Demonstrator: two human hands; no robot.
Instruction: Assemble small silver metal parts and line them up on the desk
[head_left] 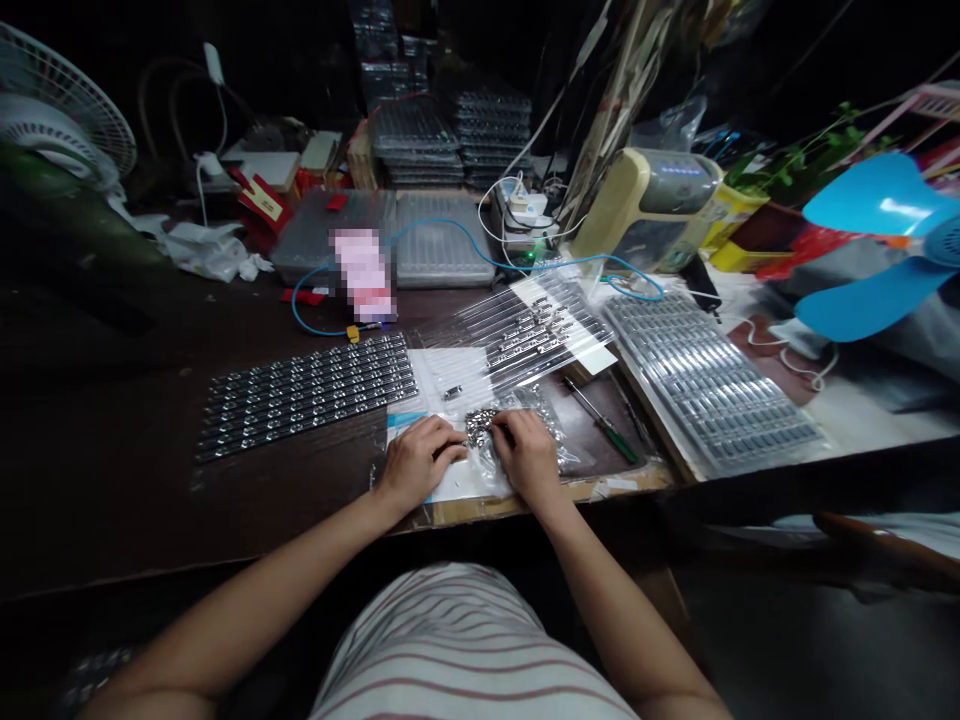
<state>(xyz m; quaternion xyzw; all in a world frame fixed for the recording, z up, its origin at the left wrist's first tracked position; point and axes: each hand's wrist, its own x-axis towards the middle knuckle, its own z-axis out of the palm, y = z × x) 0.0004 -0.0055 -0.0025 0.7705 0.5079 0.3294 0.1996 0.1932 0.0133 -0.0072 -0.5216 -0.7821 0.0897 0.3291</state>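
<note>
Parts (478, 427) are lying between your left hand (420, 457) and nearer right hand (528, 455); whether either is gripping, you cannot tell.

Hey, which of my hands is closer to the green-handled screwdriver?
Your right hand. It is beside the pile of small metal parts, left of the green-handled screwdriver; your left hand is farther left, across that pile.

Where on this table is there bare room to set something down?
The widest bare patch is the dark tabletop between the dark strips and its near edge, left of the left hand. More lies left of those strips. Crowded: around the right hand, with metal parts, plastic bag and screwdriver.
</note>
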